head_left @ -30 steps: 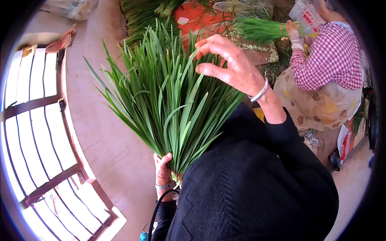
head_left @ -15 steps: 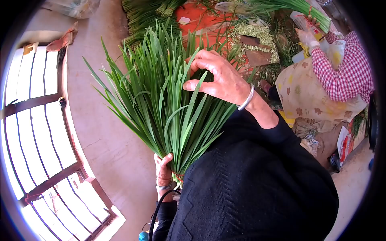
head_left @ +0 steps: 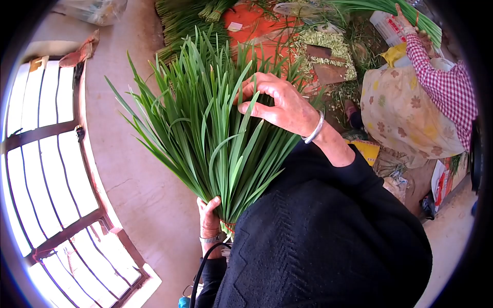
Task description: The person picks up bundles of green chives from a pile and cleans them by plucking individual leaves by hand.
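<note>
A large bundle of green, flat-leaved garlic chives [head_left: 215, 138] fans out upward before me, tied with a red band [head_left: 227, 225] near its base. My left hand [head_left: 209, 220], with a watch on the wrist, is closed round the lower stems, thumb in front. My right hand [head_left: 280, 102], wearing a silver bangle [head_left: 314, 128], reaches into the upper leaves. Its thumb and fingers curl toward each other around some leaves; the fingertips are partly hidden by the foliage.
Tied green bundles [head_left: 187, 25] lie at the back beside a red sheet [head_left: 262, 31]. A board with trimmings and a cleaver-like blade [head_left: 328, 72] sits right of it. A co-worker in a checked sleeve [head_left: 431, 66] holds another bundle [head_left: 411, 18]. Barred windows [head_left: 51, 174] stand left.
My right hand has shifted slightly down and right among the leaves, fingers still curled. The left hand holds its place. The co-worker's arm and bundle have moved to the right.
</note>
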`<state>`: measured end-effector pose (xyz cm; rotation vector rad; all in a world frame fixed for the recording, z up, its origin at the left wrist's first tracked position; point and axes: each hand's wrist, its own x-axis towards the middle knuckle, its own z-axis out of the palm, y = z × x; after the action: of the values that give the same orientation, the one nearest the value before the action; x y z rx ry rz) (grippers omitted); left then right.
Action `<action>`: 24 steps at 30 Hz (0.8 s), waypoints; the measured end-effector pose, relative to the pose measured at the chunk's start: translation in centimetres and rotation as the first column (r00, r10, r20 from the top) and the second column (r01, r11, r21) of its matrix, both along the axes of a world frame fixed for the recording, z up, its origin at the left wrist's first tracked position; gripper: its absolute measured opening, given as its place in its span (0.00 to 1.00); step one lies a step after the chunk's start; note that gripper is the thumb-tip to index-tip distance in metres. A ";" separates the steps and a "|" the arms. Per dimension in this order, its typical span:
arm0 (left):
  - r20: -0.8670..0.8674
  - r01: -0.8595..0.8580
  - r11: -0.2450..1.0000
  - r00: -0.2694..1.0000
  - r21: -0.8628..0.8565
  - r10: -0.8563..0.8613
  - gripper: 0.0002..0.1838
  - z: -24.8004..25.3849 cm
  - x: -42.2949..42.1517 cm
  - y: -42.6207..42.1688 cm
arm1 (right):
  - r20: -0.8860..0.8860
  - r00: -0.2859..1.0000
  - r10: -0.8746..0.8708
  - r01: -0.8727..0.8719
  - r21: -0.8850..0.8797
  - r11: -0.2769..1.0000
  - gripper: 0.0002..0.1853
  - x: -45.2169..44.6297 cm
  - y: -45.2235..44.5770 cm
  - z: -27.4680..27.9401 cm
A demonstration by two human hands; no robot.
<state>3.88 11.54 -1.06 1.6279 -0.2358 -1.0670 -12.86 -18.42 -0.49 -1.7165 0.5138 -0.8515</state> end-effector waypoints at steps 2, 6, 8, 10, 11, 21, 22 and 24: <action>0.002 0.001 1.000 1.000 -0.002 -0.001 0.28 0.1 -0.1 -0.1 | -0.013 1.000 0.004 -0.003 0.008 1.000 0.11 -0.1 0.0 0.3; -0.001 0.007 1.000 1.000 -0.002 -0.007 0.29 0.8 -0.3 -0.3 | 0.008 1.000 -0.004 0.003 0.054 0.999 0.11 0.1 0.2 0.5; -0.004 -0.001 1.000 1.000 0.002 0.001 0.28 0.9 -0.4 -0.4 | 0.049 0.999 -0.006 -0.002 0.155 0.988 0.11 0.2 0.6 0.8; -0.006 -0.007 1.000 1.000 0.007 0.007 0.28 0.7 -0.4 -0.3 | 0.077 0.997 -0.009 -0.010 0.252 0.968 0.10 0.1 0.8 1.4; 0.002 -0.050 0.998 0.999 0.023 0.050 0.27 0.8 -0.7 -0.3 | 0.074 0.997 -0.008 -0.011 0.249 0.969 0.10 0.4 1.0 1.5; 0.019 -0.010 1.000 1.000 0.025 0.010 0.23 1.8 -1.2 -0.3 | 0.377 0.829 -0.414 0.220 0.461 0.860 0.13 -2.6 -5.6 2.4; 0.031 -0.005 0.999 1.000 0.040 0.003 0.23 2.0 -1.1 -0.3 | 0.378 0.826 -0.418 0.224 0.461 0.859 0.13 -2.5 -6.2 2.6; 0.030 -0.005 0.999 1.000 0.042 0.004 0.23 1.9 -1.1 -0.2 | 0.348 0.908 -0.234 0.197 0.141 0.970 0.13 -2.2 -6.9 2.9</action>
<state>2.77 11.34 0.80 1.6817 -0.2310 -1.0515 -15.09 -25.32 2.44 -1.3798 0.4903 -1.2514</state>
